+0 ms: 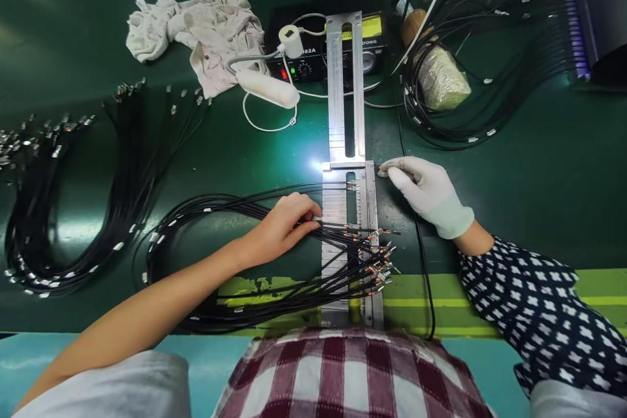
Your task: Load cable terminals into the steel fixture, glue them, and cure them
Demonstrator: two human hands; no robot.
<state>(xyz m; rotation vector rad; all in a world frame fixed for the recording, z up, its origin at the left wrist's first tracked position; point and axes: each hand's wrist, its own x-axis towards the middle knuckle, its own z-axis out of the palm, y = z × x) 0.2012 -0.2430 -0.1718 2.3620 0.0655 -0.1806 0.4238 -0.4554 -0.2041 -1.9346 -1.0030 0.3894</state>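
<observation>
My bare left hand [289, 225] is closed round several black cables [245, 202] at the left edge of a slotted metal fixture [336, 209]. The cables loop out to the left. Their ends, with metal terminals [385, 268] and bits of orange wire, lie across the fixture's lower half. A few cables rest in its upper slots. My right hand [424, 189], in a white glove, is just right of the fixture. Its thumb and fingers are pinched together; whatever is between them is too small to make out.
Behind the fixture stands a black control box [304, 65] with lit lamps and a white sensor on a cord. Crumpled cloth [210, 32] lies at back left. More cable bundles [63, 261] are at far left, and a coil [426, 124] with a wrapped roll [441, 78] is at right.
</observation>
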